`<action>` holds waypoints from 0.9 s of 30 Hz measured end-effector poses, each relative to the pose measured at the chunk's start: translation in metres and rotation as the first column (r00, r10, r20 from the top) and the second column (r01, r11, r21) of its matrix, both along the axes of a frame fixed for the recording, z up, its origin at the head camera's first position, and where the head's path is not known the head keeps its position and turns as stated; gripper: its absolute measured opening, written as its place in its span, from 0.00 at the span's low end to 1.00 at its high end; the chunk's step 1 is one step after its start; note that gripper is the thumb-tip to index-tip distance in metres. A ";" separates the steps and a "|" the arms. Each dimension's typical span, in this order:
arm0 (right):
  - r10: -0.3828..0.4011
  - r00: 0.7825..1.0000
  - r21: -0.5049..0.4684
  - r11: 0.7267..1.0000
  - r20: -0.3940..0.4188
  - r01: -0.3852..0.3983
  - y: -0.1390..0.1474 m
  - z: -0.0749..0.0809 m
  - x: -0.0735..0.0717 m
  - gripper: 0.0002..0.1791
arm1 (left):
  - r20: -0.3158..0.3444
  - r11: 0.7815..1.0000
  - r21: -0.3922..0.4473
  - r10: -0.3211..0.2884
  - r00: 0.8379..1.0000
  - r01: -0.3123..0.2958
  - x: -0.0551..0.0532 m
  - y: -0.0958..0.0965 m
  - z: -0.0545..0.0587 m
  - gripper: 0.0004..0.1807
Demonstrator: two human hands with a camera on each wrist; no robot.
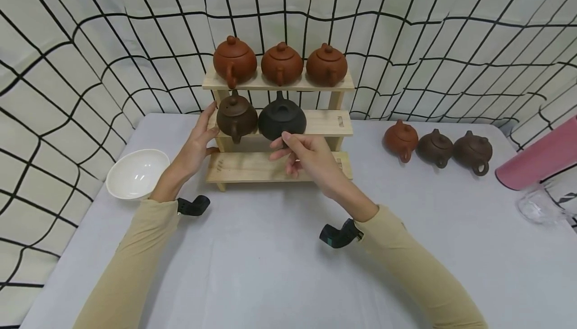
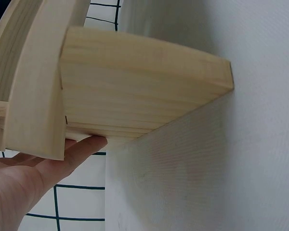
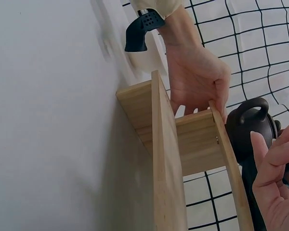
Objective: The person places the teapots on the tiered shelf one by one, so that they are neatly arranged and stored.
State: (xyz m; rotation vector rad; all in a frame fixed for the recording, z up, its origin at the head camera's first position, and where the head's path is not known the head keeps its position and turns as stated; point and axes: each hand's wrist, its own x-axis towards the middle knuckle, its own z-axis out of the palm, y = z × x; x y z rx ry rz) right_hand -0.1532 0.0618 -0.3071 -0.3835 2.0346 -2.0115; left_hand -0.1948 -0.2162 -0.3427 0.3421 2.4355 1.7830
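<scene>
A black teapot [image 1: 282, 118] sits on the middle shelf of a three-tier wooden stand [image 1: 266, 168]. My right hand [image 1: 317, 159] is at its front, thumb and forefinger pinching the teapot's handle, which the fingers mostly cover; the other fingers curl loosely below. Just left of it, a dark brown teapot [image 1: 236, 117] faces its handle forward. My left hand [image 1: 191, 143] rests against the stand's left side, fingers extended along the wood. From the left wrist, that hand's fingers [image 2: 86, 149] touch the stand's side. Three reddish-brown teapots [image 1: 281, 64] line the top shelf.
A white bowl [image 1: 137, 174] stands left of the stand. To the right are a small red teapot [image 1: 400, 139] and two dark brown ones [image 1: 435, 147], then a pink cylinder [image 1: 538, 156] and a clear glass [image 1: 541, 204]. Black grid panels [image 1: 383, 33] enclose the table.
</scene>
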 end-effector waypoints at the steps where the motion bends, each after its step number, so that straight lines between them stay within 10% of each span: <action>1: -0.006 1.000 0.000 1.000 -0.001 0.006 0.000 0.001 0.000 0.21 | -0.002 1.000 -0.001 0.000 1.000 0.000 0.000 0.000 0.000 0.37; 27: -0.077 0.996 0.074 0.994 -0.035 0.080 -0.006 0.004 -0.010 0.19 | 0.015 1.000 0.031 0.002 1.000 -0.003 0.000 0.001 0.001 0.38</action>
